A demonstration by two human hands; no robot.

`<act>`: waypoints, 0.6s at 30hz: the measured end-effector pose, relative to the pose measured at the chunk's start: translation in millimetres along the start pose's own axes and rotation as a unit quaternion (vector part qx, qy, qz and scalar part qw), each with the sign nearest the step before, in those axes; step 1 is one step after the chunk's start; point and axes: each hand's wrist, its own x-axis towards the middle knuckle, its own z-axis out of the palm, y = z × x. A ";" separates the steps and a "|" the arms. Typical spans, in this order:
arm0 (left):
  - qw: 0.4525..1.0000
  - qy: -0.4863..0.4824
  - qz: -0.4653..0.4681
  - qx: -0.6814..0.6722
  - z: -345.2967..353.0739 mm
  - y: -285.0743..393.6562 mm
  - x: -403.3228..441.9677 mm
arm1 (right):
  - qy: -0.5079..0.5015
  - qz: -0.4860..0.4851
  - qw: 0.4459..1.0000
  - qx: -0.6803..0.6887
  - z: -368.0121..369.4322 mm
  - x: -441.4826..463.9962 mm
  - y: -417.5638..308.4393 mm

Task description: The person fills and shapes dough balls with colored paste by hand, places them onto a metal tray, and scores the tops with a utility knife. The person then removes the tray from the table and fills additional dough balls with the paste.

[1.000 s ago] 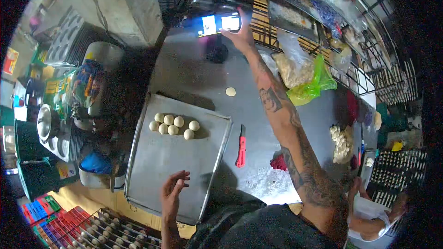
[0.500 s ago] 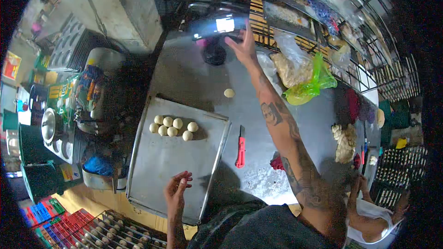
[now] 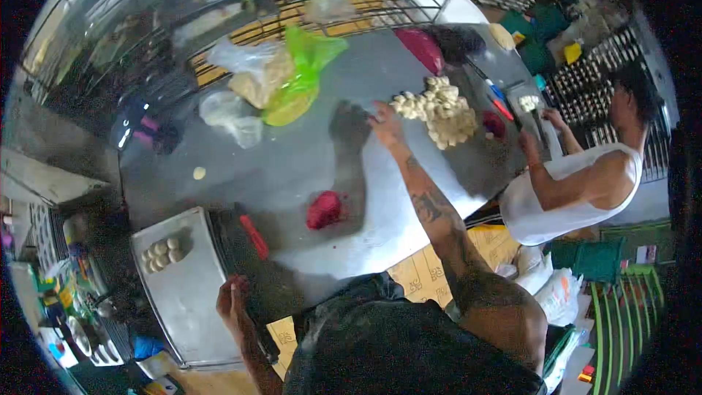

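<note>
My right hand (image 3: 385, 126) is open over the steel table, fingers stretched out beside a pile of small dough pieces (image 3: 439, 111). Nothing shows in its grasp. Low on the left, my left hand (image 3: 233, 301) is at the right edge of a metal tray (image 3: 197, 314); its fingers are loosely curled and nothing is visible in them. Several round dough balls (image 3: 161, 254) sit together on that tray. Between my hands lie a red-handled cutter (image 3: 253, 235) and a crumbly dark-pink lump (image 3: 325, 209). One flat dough piece (image 3: 199, 173) rests alone beyond the tray.
Clear and green plastic bags (image 3: 307, 66) lie at the table's back, before wire racks. A co-worker in a white top (image 3: 567, 194) stands at the right end, hands near small white pieces (image 3: 529, 103). A magenta mass (image 3: 420, 50) lies at the far edge.
The view has turned right, bringing the co-worker and dough pile further in. My right hand has gone from the dark object at the far left to beside the pile. My left hand stays near the tray.
</note>
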 end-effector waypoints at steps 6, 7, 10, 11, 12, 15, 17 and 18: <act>0.998 -0.009 0.002 0.057 88.2 2.7 -51.0 | 0.038 0.001 0.994 -0.101 -82.2 28.8 104.3; 0.999 -0.018 -0.001 0.043 101.7 1.2 -60.1 | 0.054 -0.057 0.989 -0.124 -83.2 32.7 118.1; 0.999 -0.005 -0.027 0.043 129.0 -1.4 -83.3 | 0.068 -0.182 0.970 -0.146 -77.2 49.7 148.9; 0.997 -0.007 -0.052 0.054 134.8 -2.8 -86.9 | -0.025 -0.047 0.999 0.011 -80.3 66.7 164.2; 0.995 -0.014 -0.078 0.065 138.5 -4.7 -90.7 | -0.080 0.021 0.992 0.092 -80.0 62.8 163.7; 0.995 -0.037 -0.085 0.030 142.1 -18.9 -88.0 | -0.036 -0.002 0.990 0.138 -81.5 29.1 132.8; 0.995 -0.052 -0.082 0.003 153.6 -28.1 -72.8 | -0.021 0.011 0.942 0.335 -83.0 -8.4 79.3; 0.995 -0.077 -0.064 0.017 161.6 -33.4 -65.2 | -0.056 0.076 0.843 0.530 -85.0 -44.6 44.0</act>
